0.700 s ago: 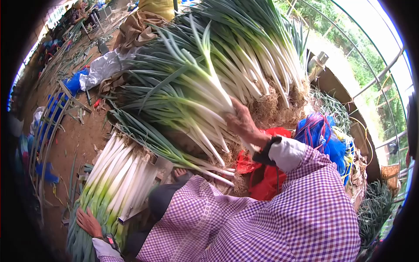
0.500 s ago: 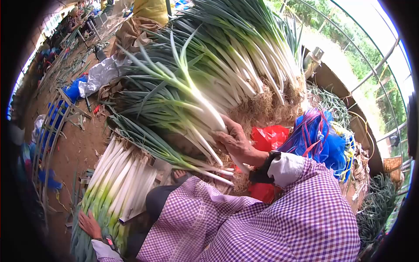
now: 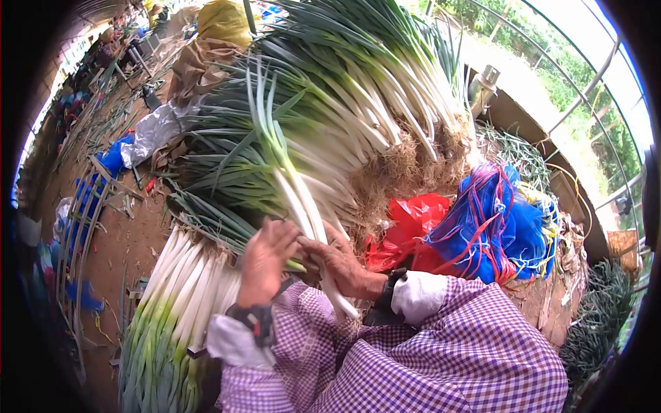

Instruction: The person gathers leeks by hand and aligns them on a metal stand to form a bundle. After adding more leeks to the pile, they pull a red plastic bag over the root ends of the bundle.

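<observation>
My right hand (image 3: 344, 265) is wrapped round a leek (image 3: 303, 196), holding its white shank over my lap. The leek slants, with its green leaves up and away from me and its root end low near my apron. My left hand (image 3: 263, 255), somewhat blurred, is beside the shank with its fingers apart and stretched out. Just beyond both hands lies a large pile of leeks (image 3: 358, 131), with hairy brown roots toward me. At my left, trimmed-looking leeks (image 3: 175, 296) lie side by side, white ends away from me.
A red plastic bag (image 3: 410, 220) and blue netting with red ties (image 3: 482, 220) lie on my right. Behind them are leaf scraps (image 3: 513, 155) and a metal frame. On the left stand curved bars (image 3: 89, 227) on bare soil, with a white sheet (image 3: 162, 131) and a yellow sack (image 3: 224, 22) farther back.
My left hand has left the leeks at the left and come up beside the held leek. My right hand has drawn that leek closer and lower, and it stands more upright.
</observation>
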Tool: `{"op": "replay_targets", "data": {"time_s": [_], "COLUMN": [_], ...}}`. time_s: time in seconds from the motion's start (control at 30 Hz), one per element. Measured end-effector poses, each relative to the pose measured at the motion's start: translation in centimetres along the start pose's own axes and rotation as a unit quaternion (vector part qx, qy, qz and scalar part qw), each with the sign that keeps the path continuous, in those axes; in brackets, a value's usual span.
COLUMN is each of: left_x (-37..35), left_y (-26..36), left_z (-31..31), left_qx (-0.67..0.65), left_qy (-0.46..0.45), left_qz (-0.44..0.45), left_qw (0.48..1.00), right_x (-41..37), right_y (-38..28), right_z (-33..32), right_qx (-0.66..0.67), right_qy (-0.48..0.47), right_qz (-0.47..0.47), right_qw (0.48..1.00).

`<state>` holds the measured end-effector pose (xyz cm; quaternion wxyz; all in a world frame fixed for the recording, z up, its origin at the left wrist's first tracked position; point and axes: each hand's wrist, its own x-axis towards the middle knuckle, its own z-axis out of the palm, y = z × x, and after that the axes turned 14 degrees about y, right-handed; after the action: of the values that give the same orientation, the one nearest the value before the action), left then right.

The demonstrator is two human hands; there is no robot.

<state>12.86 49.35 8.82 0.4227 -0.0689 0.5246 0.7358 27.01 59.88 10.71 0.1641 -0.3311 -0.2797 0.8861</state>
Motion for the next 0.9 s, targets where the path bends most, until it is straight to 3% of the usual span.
{"op": "replay_targets", "data": {"time_s": [0.07,0.17,0.23,0.33,0.37,0.4,0.43,0.5,0.53,0.6,0.7,0.8,0.87,0.9], "left_x": [3.1,3.8,5.1,5.1,5.4,5.5,5.4,4.7,4.5,5.2,5.5,6.1,6.2,6.2], "left_y": [-2.3,-2.5,-4.1,-4.1,-4.1,-4.2,-4.1,-3.9,-3.8,-4.8,-5.1,-5.5,-5.6,-5.6], "left_z": [1.4,3.8,4.2,5.0,4.7,4.3,4.4,4.8,4.9,4.7,4.7,4.1,3.9,3.9], "left_qx": [-0.066,-0.069,-0.069,-0.099,-0.108,-0.116,-0.118,-0.102,-0.095,-0.115,-0.133,-0.124,-0.117,-0.113], "left_qy": [-0.049,-0.061,-0.001,0.006,-0.016,-0.036,-0.029,-0.020,-0.018,0.004,0.005,0.016,0.017,0.018], "left_qz": [-0.069,-0.074,-0.048,-0.049,-0.046,-0.045,-0.050,-0.056,-0.057,-0.053,-0.050,-0.034,-0.033,-0.037], "left_qw": [0.994,0.993,0.996,0.994,0.993,0.992,0.991,0.993,0.994,0.992,0.990,0.992,0.992,0.993], "right_x": [-0.1,-0.8,-0.4,2.7,4.3,5.9,6.8,13.4,12.9,21.0,21.9,22.1,25.0,24.3], "right_y": [0.8,1.2,1.7,0.9,-2.0,-6.7,-9.5,-13.4,-17.7,-21.2,-23.7,-24.1,-25.4,-26.0], "right_z": [-1.2,-2.2,-2.9,-5.8,-7.5,-7.7,-8.2,-11.9,-9.5,-15.9,-15.3,-14.9,-18.4,-18.3], "right_qx": [0.011,-0.084,-0.166,-0.303,-0.388,-0.576,-0.563,-0.536,-0.638,-0.638,-0.695,-0.680,-0.611,-0.633], "right_qy": [0.005,0.004,0.009,-0.093,-0.137,-0.127,-0.067,0.096,0.236,0.323,0.378,0.382,0.357,0.307], "right_qz": [0.009,0.028,0.045,-0.138,-0.098,-0.113,-0.286,-0.392,-0.358,-0.574,-0.288,-0.282,-0.292,-0.310], "right_qw": [1.000,0.996,0.985,0.938,0.906,0.799,0.773,0.741,0.640,0.399,0.540,0.558,0.643,0.639]}}
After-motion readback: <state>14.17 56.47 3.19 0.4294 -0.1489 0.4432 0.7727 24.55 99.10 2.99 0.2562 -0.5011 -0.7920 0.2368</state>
